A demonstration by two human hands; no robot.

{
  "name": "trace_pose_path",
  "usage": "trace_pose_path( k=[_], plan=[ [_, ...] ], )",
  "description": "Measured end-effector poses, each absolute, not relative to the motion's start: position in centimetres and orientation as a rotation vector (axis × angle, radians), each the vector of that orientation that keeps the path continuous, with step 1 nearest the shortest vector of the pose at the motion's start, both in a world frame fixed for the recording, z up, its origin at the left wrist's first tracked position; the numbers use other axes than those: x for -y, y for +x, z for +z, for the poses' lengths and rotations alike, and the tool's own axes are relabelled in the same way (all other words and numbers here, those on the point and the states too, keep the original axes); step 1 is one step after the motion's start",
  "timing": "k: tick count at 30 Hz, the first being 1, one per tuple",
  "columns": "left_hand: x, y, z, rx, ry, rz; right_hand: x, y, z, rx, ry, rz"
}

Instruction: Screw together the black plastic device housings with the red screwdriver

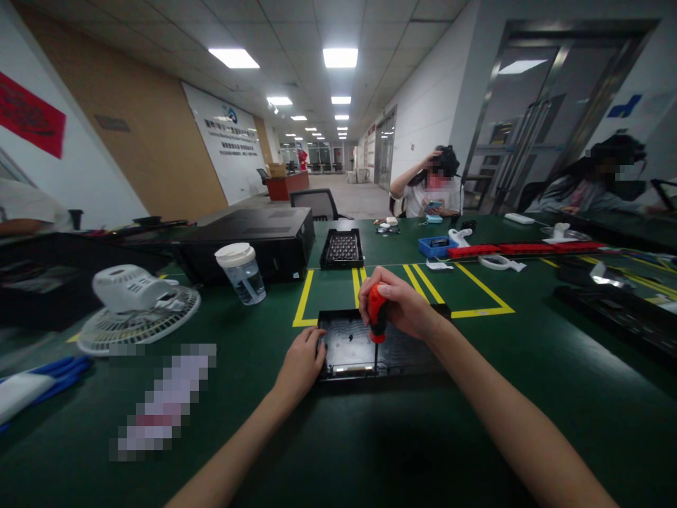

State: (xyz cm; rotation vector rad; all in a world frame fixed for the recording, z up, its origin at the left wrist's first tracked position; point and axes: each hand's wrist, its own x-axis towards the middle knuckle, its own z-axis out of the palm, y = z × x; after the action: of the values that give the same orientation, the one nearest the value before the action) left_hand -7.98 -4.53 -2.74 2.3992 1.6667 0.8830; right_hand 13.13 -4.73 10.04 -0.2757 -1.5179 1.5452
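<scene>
Panel [343, 346] flat on bench [254, 423], left hand [300, 363] clasping its left edge, seemingly steadying it; right hand [405, 302], fingers wrapped round screwdriver [377, 310], near upright, apparently for straight-down pressure.

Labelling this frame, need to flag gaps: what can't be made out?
All in the head view:
- Screwdriver tip: too small and dark against the black tray; can't tell if it meets a screw.
- Tray's far edge: partly behind the right hand.
- Tray's left rim: partly covered by the left hand.
- Blue-and-white item: cut off by the left edge.
- Pale purple item: pixelated, details lost.
</scene>
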Motion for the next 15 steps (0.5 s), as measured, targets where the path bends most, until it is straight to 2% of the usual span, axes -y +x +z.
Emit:
trace_pose_path(
  k=[15],
  plan=[
    [4.44,-7.94,-2.77,-1.677,2.393,0.867,4.71,13.03,9.91,1.499,-0.28,1.515]
  ],
)
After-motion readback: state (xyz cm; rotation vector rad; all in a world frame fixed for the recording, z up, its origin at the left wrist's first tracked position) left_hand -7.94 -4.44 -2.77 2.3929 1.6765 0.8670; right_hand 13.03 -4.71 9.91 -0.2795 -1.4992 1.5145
